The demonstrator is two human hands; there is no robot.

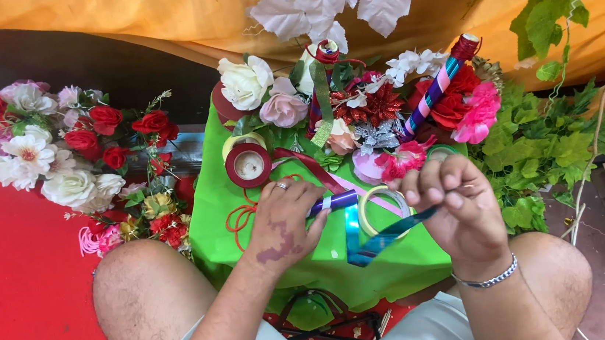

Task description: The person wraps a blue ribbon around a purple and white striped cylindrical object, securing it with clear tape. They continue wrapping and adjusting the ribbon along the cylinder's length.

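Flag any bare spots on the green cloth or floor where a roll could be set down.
Free: the near strip of green cloth between left hand and right hand; the red floor left of the knee, below the flower bunch. Crowded: the cloth's far half, packed with tape rolls and artificial flowers.

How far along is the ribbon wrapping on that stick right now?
Done: one wrapped stick with striped ribbon already lies among the artificial flowers. In hand: the left hand has a grip on a purple stick, and the right hand pulls teal ribbon taut from it. Left: only a short wrapped part shows, so most wrapping likely remains; ribbon rolls wait on the green cloth.
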